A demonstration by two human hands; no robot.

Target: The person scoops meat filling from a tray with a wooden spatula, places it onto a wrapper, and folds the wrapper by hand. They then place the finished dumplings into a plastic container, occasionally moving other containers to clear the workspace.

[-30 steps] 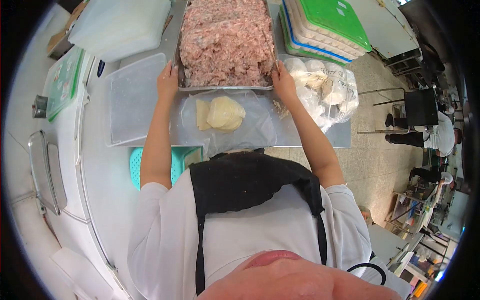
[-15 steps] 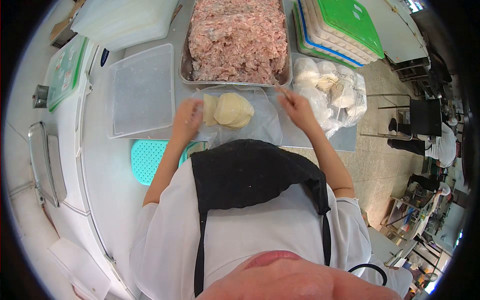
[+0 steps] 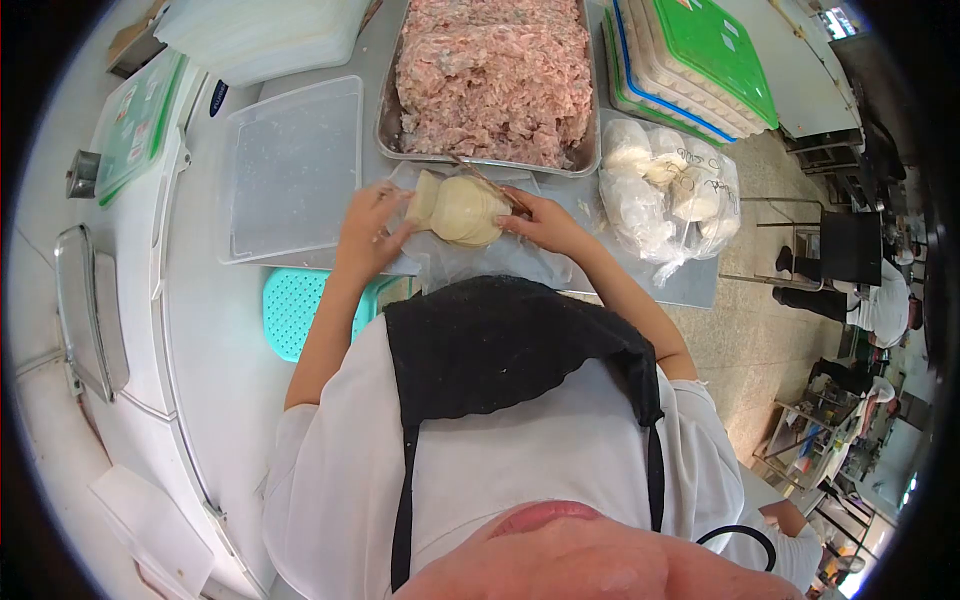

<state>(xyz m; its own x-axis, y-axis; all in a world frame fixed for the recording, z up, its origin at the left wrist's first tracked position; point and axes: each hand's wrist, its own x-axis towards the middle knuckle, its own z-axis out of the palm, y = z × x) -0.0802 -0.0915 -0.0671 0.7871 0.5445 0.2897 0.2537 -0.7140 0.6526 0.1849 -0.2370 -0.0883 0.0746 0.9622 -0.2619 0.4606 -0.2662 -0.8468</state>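
Observation:
A stack of round, pale dough wrappers [image 3: 466,212] lies on a clear plastic sheet [image 3: 445,264] in front of me. One wrapper juts out at the stack's left side. My left hand [image 3: 372,228] is at that side, thumb and fingers apart, close to the jutting edge; whether it touches is unclear. My right hand [image 3: 545,222] grips a thin brown stick-like tool [image 3: 483,180], which slants up and left over the top of the stack. The right thumb rests against the stack's right edge. Just beyond is a metal tray [image 3: 389,130] heaped with ground meat filling [image 3: 495,80].
A clear plastic box or lid [image 3: 290,175] lies at left. Bagged white dough balls [image 3: 670,185] sit at right, below stacked trays with a green lid [image 3: 715,50]. A turquoise perforated basket [image 3: 295,312] is below the table's edge. Other people [image 3: 880,295] are at far right.
My right hand has moved left from beside the tray's corner to the stack, bringing the stick-like tool over it. My left hand stays at the left side. The whole view has shifted slightly.

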